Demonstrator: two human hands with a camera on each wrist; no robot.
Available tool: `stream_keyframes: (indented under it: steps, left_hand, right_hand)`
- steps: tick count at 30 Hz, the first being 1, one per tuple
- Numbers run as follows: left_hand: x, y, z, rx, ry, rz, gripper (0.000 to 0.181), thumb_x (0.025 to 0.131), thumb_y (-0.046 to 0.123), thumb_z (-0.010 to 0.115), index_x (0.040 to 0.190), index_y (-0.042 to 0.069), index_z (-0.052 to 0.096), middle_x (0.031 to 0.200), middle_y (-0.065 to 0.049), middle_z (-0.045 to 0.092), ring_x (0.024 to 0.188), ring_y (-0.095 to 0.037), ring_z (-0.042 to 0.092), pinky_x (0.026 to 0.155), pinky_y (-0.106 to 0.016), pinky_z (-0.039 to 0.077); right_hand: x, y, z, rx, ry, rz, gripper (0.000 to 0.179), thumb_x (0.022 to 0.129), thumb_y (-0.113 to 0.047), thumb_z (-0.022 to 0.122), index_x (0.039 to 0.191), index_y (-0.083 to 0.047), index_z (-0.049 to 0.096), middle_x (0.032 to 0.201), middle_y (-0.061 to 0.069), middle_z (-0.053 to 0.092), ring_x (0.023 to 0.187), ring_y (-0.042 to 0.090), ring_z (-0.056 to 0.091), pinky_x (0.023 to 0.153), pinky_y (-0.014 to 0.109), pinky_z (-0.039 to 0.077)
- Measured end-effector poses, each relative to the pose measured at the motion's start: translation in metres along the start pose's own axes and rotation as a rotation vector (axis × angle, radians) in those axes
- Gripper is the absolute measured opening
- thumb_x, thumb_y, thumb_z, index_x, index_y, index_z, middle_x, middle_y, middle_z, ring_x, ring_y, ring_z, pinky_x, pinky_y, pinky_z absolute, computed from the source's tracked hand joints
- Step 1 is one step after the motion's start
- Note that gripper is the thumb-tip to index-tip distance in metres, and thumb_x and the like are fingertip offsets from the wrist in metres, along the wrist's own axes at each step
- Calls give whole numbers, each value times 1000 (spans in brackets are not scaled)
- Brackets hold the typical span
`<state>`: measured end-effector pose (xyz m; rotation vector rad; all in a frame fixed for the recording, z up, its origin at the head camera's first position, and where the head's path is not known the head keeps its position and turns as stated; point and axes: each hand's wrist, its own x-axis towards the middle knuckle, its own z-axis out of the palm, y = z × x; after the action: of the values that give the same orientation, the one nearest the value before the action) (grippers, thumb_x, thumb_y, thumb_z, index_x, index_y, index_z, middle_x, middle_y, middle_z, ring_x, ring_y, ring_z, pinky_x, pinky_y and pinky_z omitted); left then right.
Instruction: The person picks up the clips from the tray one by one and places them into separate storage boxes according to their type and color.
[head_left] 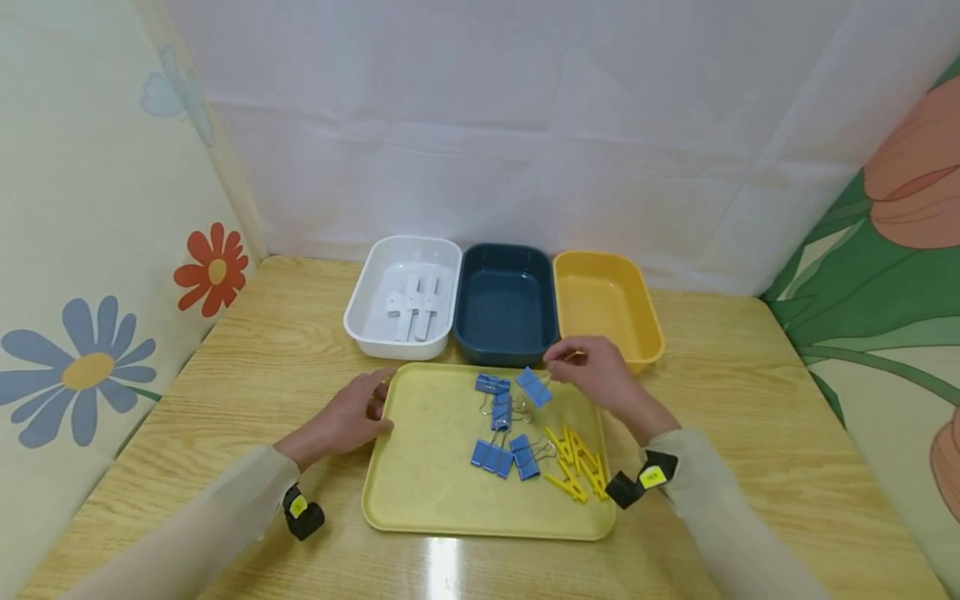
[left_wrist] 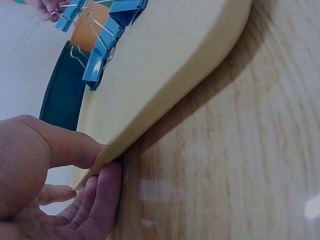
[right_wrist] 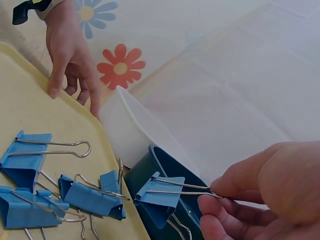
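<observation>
My right hand [head_left: 596, 377] pinches a blue binder clip [head_left: 533, 387] by the end of its wire handle, above the far right part of a yellow tray [head_left: 420, 475]. In the right wrist view, the clip's blue body [right_wrist: 162, 200] hangs in front of the dark blue bin. My left hand [head_left: 347, 419] grips the tray's left edge; the left wrist view shows the thumb [left_wrist: 75, 147] on the rim and fingers beneath it. Several more blue binder clips [head_left: 492, 458] lie on the tray, beside a cluster of yellow clothespins [head_left: 577, 468].
Behind the tray stand three bins side by side: a white bin [head_left: 360, 323] holding several white clip-like pieces [head_left: 414, 308], a dark blue bin [head_left: 506, 304] and a yellow bin [head_left: 600, 292]. A white cloth [head_left: 480, 125] hangs behind the wooden table [head_left: 750, 417].
</observation>
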<state>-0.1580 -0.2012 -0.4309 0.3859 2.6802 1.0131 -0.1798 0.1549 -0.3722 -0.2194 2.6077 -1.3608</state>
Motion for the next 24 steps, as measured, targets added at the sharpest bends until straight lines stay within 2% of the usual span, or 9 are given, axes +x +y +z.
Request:
stream_keyframes:
  steps: [8, 10, 14, 17, 20, 24]
  left_hand:
    - [2, -2, 1, 5, -5, -13, 75, 81, 2, 69, 146, -1, 32, 106, -15, 52, 85, -19, 52, 75, -31, 44]
    - [2, -2, 1, 5, -6, -13, 75, 81, 2, 69, 146, -1, 32, 106, -15, 52, 85, -19, 51, 75, -31, 44]
    - [2, -2, 0, 8, -8, -12, 75, 81, 2, 69, 146, -1, 32, 107, -15, 52, 85, -19, 51, 75, -32, 44]
    - [1, -2, 0, 8, -9, -5, 75, 81, 2, 70, 146, -1, 32, 107, -16, 52, 86, -19, 51, 75, -32, 44]
    - [1, -1, 0, 2, -10, -12, 75, 82, 2, 70, 146, 0, 32, 108, -16, 53, 86, -19, 51, 75, -32, 44]
    - [1, 0, 0, 0, -12, -16, 75, 82, 2, 69, 147, 0, 31, 109, -16, 53, 86, -19, 52, 75, -31, 44]
  right_hand:
    - [5, -12, -3, 55, 16, 17, 18, 93, -15, 63, 108, -7, 69, 107, 11, 69, 90, 22, 66, 87, 45, 54]
    - [7, -16, -4, 68, 25, 28, 19, 92, -16, 63, 108, -8, 69, 109, 11, 69, 91, 21, 67, 85, 42, 55]
    - [11, -22, -5, 116, 42, 72, 19, 92, -19, 64, 109, -11, 69, 111, 9, 68, 95, 24, 66, 84, 37, 55]
    - [15, -24, -4, 154, 60, 103, 19, 92, -20, 64, 109, -14, 68, 113, 7, 67, 99, 25, 65, 89, 41, 54]
    - [20, -25, -2, 186, 89, 129, 18, 92, -22, 64, 108, -15, 69, 112, 5, 66, 99, 21, 65, 93, 41, 53]
    - [26, -28, 2, 233, 114, 139, 18, 93, -21, 63, 109, -14, 68, 111, 6, 66, 99, 18, 67, 91, 34, 54]
